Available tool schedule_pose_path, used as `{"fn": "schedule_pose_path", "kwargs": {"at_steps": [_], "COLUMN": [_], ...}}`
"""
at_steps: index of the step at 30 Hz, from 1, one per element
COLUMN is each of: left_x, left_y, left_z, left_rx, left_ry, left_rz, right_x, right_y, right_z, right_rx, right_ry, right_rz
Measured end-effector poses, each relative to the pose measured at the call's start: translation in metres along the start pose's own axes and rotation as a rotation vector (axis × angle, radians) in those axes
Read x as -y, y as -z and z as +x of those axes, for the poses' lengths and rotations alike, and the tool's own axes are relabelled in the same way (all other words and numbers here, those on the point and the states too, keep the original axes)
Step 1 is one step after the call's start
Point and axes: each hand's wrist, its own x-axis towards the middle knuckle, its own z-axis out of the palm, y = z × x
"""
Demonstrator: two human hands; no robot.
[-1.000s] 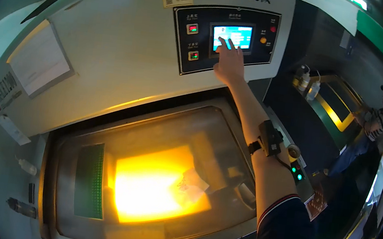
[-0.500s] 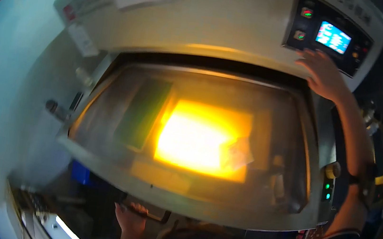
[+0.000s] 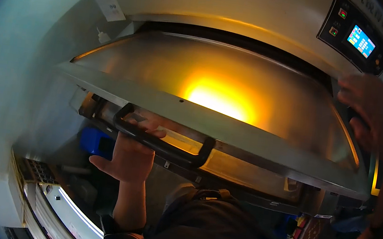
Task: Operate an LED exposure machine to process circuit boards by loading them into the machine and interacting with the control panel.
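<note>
A broad metal-framed lid (image 3: 131, 64) is raised at its front edge, with a bright yellow glow on its surface. A black bar handle (image 3: 164, 146) is fixed to its front edge. My left hand (image 3: 134, 158) is at the handle's left part, fingers passing behind the bar and hooked on it, thumb spread out to the left. Over the lid's right side, below the control panel, is my right hand (image 3: 372, 106). It is smeared by motion; its fingers look partly bent, and whether it holds anything does not show. Beneath the lid, a lit yellow bed (image 3: 237, 173) shows through the gap.
The machine's pale housing (image 3: 225, 4) rises behind the lid. Its control panel (image 3: 354, 37) with a lit screen is at the upper right. A blue box (image 3: 95, 141) stands below at the left, near a bright light strip (image 3: 79, 218). A small carton (image 3: 307, 229) sits lower right.
The lid's front edge has risen with my left hand at its handle, opening a gap above the bed. My right hand has moved down and right, away from the control panel. The view has shifted.
</note>
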Motion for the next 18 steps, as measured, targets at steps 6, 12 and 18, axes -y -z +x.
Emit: {"fn": "schedule_pose_path", "kwargs": {"at_steps": [6, 12, 18], "left_x": [-0.016, -0.028, -0.041], "left_y": [-0.017, -0.036, 0.032], "left_z": [0.047, 0.087, 0.117], "left_rx": [0.091, 0.148, 0.516], "left_ry": [0.050, 0.281, 0.297], "left_rz": [0.104, 0.336, 0.611], "right_x": [0.094, 0.166, 0.181], "right_y": [-0.011, -0.041, -0.086], "right_z": [0.081, 0.170, 0.181], "right_rx": [-0.082, -0.342, -1.006], "right_ry": [0.174, 0.096, -0.393], "right_rz": [-0.076, 0.284, 0.361]}}
